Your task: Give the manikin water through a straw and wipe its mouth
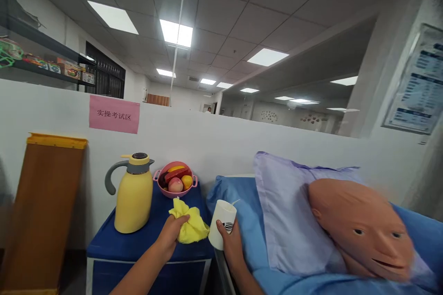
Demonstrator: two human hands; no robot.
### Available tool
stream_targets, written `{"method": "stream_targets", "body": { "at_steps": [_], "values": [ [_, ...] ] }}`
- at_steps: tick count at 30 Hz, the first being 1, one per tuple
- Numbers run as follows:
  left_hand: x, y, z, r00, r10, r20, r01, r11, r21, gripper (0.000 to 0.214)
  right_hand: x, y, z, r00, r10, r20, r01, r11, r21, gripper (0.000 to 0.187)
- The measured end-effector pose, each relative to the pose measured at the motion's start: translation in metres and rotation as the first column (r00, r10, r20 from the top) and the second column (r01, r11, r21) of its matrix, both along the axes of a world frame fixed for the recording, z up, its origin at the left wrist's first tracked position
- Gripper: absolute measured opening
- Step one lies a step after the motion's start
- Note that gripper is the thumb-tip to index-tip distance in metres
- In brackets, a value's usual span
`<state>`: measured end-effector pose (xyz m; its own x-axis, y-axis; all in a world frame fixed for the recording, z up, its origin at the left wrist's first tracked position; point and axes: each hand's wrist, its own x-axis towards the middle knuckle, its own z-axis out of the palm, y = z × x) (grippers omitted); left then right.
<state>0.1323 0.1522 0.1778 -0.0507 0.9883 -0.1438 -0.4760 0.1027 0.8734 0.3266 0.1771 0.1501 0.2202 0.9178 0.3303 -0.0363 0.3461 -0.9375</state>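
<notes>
A bunched yellow cloth (193,228) is gripped by my left hand (172,234), above the front of a blue-topped bedside cabinet (138,250). My right hand (231,242) is wrapped round a white cup (221,221) with black stripes printed on its side. The cup tilts a little, and a thin pale piece sticks out past its rim. Cloth and cup are close together; whether they touch I cannot tell. The cup is over the gap between the cabinet and the bed (242,193). What is inside the cup is hidden.
A yellow thermos jug (134,198) and a pink basket (159,186) of fruit stand on the cabinet. To the right, a mannequin head (363,226) rests on a lilac pillow (282,212). A brown board (48,212) leans at the left against a low white partition (194,133).
</notes>
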Motion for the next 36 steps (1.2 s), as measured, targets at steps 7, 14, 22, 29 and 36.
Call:
{"method": "stream_targets", "body": {
  "at_steps": [7, 14, 22, 29, 36],
  "values": [
    [-0.087, 0.018, -0.066, 0.983, 0.142, -0.119, -0.151, 0.986, -0.072, 0.017, -0.082, 0.026, -0.038, 0.999, 0.029, 0.021, -0.028, 0.998, -0.049, 0.065],
    [-0.104, 0.038, -0.087, 0.893, 0.218, -0.394, -0.241, 0.97, -0.011, 0.021, -0.103, 0.053, -0.05, 0.998, 0.067, 0.007, -0.066, 0.994, -0.084, 0.069],
    [-0.094, 0.062, -0.099, 0.624, 0.294, -0.724, -0.243, 0.954, 0.178, 0.032, -0.097, 0.064, -0.058, 0.996, 0.087, 0.015, -0.085, 0.993, -0.082, 0.069],
    [-0.085, 0.057, -0.102, 0.424, 0.367, -0.828, -0.198, 0.93, 0.311, 0.076, -0.098, 0.06, -0.058, 0.995, 0.081, 0.063, -0.076, 0.994, -0.074, 0.074],
    [-0.082, 0.033, -0.098, 0.331, 0.328, -0.885, -0.16, 0.944, 0.29, 0.076, -0.089, 0.059, -0.063, 0.978, 0.078, 0.195, -0.065, 0.995, -0.07, 0.083]
  ]
}}
